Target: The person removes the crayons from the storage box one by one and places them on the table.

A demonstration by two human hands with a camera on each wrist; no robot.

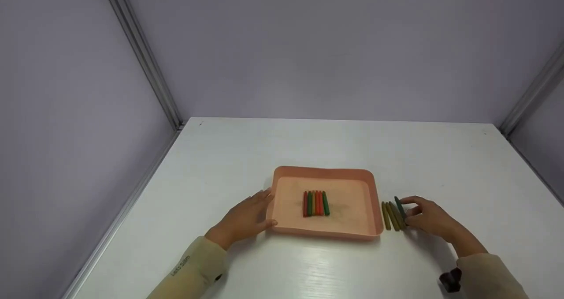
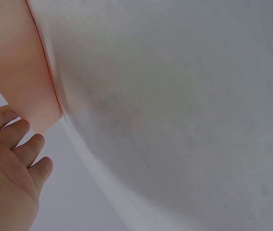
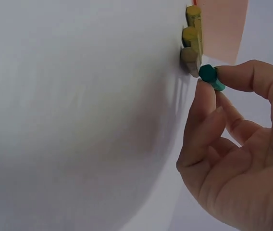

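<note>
A person's right hand (image 1: 429, 219) pinches a dark green wax crayon (image 1: 400, 207) between thumb and fingertips, just right of a shallow rectangular pink plastic tray (image 1: 372, 202) on a white tabletop (image 1: 308, 144). The right wrist view shows the thumb above and the fingers (image 3: 201, 120) below, closed on the crayon's near end (image 3: 208, 74), with the remaining fingers curled under the palm. The crayon sits at the right end of a short row of 3 yellowish and olive crayons (image 1: 390, 216) lying side by side on the table, just beside the tray's right wall; from the wrist camera their blunt ends (image 3: 190, 36) show stacked toward the tray. Whether the green crayon still touches the tabletop cannot be told.

The left hand (image 1: 246, 217) rests against the tray's left wall, fingers straight and slightly spread, thumb near the front left corner. The left wrist view shows those fingertips (image 2: 23, 139) just beside the tray's rounded corner (image 2: 35, 96), with nothing grasped.

Inside the tray, near the middle of its floor, 5 crayons (image 1: 315, 203) in red, green and orange lie parallel and touching, pointing away from the person. Both forearms wear beige sleeves (image 1: 194, 272). Pale grey walls with metal corner rails (image 1: 145, 61) enclose the table.
</note>
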